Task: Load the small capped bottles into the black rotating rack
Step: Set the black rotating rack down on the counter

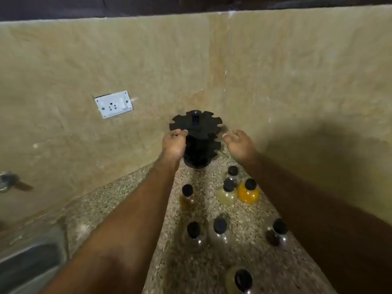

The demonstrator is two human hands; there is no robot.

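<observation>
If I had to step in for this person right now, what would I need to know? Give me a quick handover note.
Left hand: pinches the rim of the rack's top tier.
Right hand: open, holding nothing, close to the rack's right side; contact cannot be told.
Rack: upright in the corner of the counter, and the slots in view are empty.
Bottles: eight, capped, standing on the counter in front of the rack, one an orange bottle.
Done: no bottle loaded yet.
Left: put all eight into the rack's slots, probably turning the rack as it fills.
</observation>
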